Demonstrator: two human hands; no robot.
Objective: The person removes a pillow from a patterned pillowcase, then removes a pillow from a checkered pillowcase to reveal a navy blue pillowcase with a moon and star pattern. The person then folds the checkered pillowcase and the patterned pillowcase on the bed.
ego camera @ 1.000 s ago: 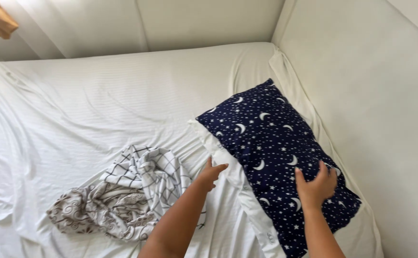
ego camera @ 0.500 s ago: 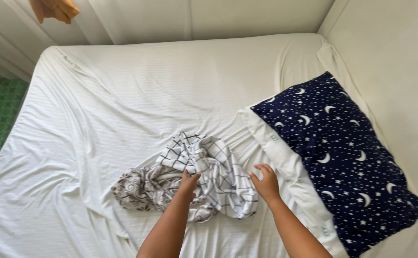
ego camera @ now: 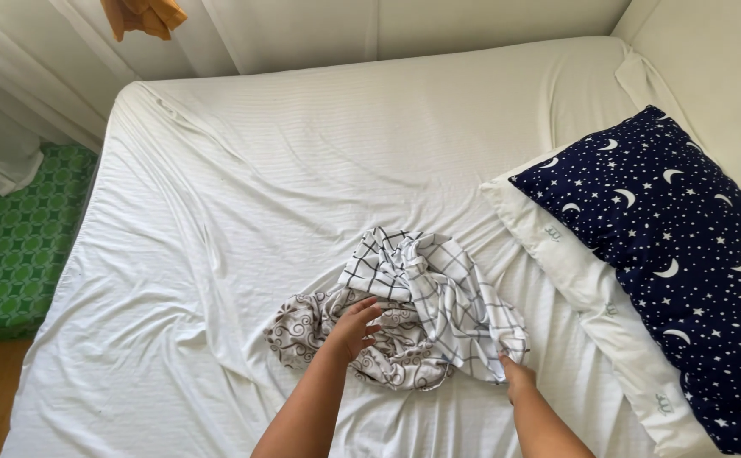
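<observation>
Both hands have moved off the navy star-print pillow to the crumpled cloths: left hand fingers spread on top, right hand pinching the checked edge.

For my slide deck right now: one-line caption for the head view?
Both hands, left hand and right hand, gather crumpled patterned cloths on a white-sheeted bed beside a star-patterned pillow.

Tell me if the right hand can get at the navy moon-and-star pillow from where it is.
Probably yes. The right hand grips the checked cloth's edge, and only bare sheet and the white pillow lie between it and the navy pillow.
</observation>
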